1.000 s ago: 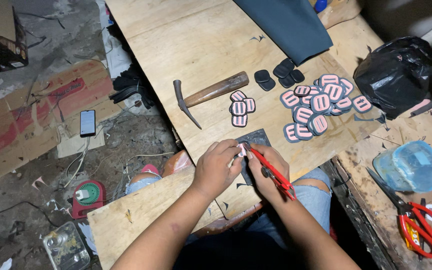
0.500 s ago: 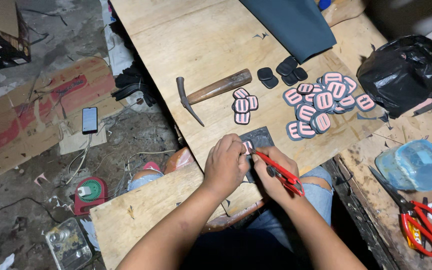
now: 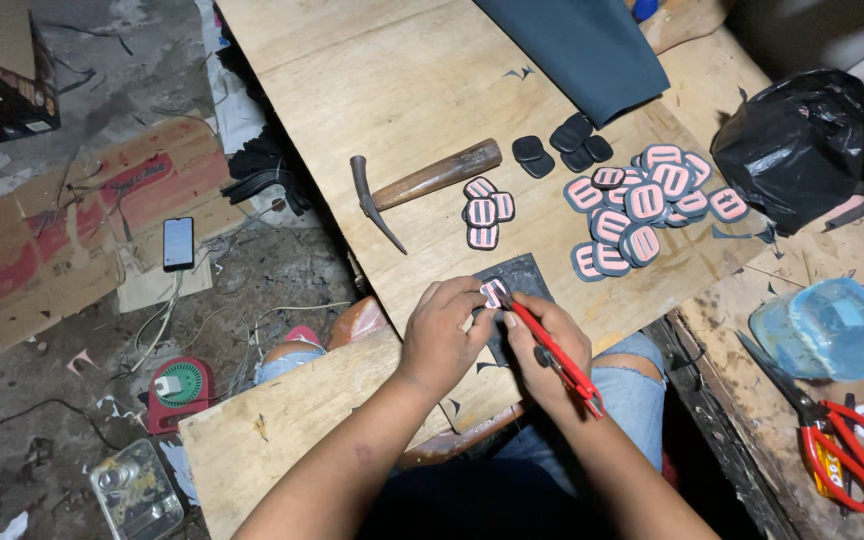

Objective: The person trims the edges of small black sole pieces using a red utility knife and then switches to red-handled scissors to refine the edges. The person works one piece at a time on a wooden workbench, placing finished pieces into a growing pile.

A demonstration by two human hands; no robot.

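A small pink-and-black striped patch (image 3: 493, 292) sits pinched in the fingertips of the left hand (image 3: 442, 335) at the near edge of a wooden board (image 3: 372, 90), just above a dark cutting mat (image 3: 524, 278) lying on the wood. The right hand (image 3: 549, 352) is closed around a red utility knife (image 3: 555, 350), its tip meeting the patch where the two hands come together.

Farther up the board, a small group of four finished striped patches (image 3: 483, 211) lies beside a hammer (image 3: 422, 185) with a wooden handle and a dark pointed head. To the right of these, a larger heap of the same striped patches (image 3: 642, 205) spreads across the wood, with a few plain black blanks (image 3: 558, 148) just above it, near the edge of a dark grey sheet (image 3: 582, 40). A crumpled black plastic bag (image 3: 792, 145) rests at the board's right side.

On a lower surface at right lie a clear blue plastic tub (image 3: 827, 330) and red-handled scissors (image 3: 842, 445). On the littered floor at left, a phone (image 3: 179, 243) lies on cardboard, a red round device (image 3: 180, 388) nearby. The person's knees in torn jeans (image 3: 632, 385) show under the board.
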